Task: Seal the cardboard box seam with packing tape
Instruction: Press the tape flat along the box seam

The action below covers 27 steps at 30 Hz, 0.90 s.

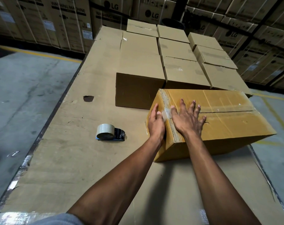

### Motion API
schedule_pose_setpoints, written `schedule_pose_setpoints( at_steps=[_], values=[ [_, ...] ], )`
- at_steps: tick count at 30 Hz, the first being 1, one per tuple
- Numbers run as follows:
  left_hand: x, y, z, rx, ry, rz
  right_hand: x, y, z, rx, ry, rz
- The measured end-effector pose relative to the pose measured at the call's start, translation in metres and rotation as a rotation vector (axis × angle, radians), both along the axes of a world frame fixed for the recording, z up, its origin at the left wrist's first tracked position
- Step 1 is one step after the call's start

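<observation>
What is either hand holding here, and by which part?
Nothing is gripped. Both hands lie flat on the box: left hand on its near end face, right hand on top. The tape dispenser lies untouched.

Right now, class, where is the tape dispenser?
In the head view, the tape dispenser lies on the cardboard-covered table, left of the box under both hands, untouched.

Your box [219,120]: matt brown cardboard, glossy clear tape [167,114] at seam. Your bench [82,159]: matt, scuffed cardboard sheeting.
</observation>
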State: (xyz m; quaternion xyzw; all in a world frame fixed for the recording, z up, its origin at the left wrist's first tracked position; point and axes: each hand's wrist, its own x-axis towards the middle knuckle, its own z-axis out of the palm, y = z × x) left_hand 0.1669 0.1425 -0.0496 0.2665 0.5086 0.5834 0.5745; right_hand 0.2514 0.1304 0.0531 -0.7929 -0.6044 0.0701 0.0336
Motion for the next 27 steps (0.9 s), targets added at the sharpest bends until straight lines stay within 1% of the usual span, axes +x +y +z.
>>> schedule_pose_setpoints(
  at_steps=[4, 7, 12, 16, 19, 21, 24, 27],
  values=[
    [-0.006, -0.003, 0.002, -0.020, -0.092, -0.006, -0.002, -0.003, 0.001, 0.005, -0.001, -0.001],
    [-0.005, -0.004, 0.006, 0.010, -0.143, -0.004, 0.000, 0.001, -0.002, 0.002, -0.003, 0.007],
    [-0.003, -0.002, 0.002, 0.016, -0.060, 0.001, 0.001, 0.005, -0.006, -0.008, -0.008, 0.022],
    [-0.009, -0.006, 0.002, 0.007, -0.140, -0.048, 0.001, 0.000, 0.000, -0.004, 0.029, 0.041],
    [-0.011, -0.017, 0.007, 0.009, -0.181, -0.097, -0.001, -0.004, 0.002, -0.018, 0.009, 0.048],
    [-0.011, -0.020, 0.008, -0.003, -0.168, -0.089, -0.002, -0.004, 0.003, -0.024, 0.007, 0.054],
    [-0.013, -0.019, 0.000, -0.008, -0.078, -0.078, -0.002, -0.002, 0.002, -0.028, 0.011, 0.071],
    [-0.017, -0.025, -0.003, -0.059, -0.036, -0.091, 0.000, -0.003, 0.003, -0.026, 0.018, 0.089]
  ],
)
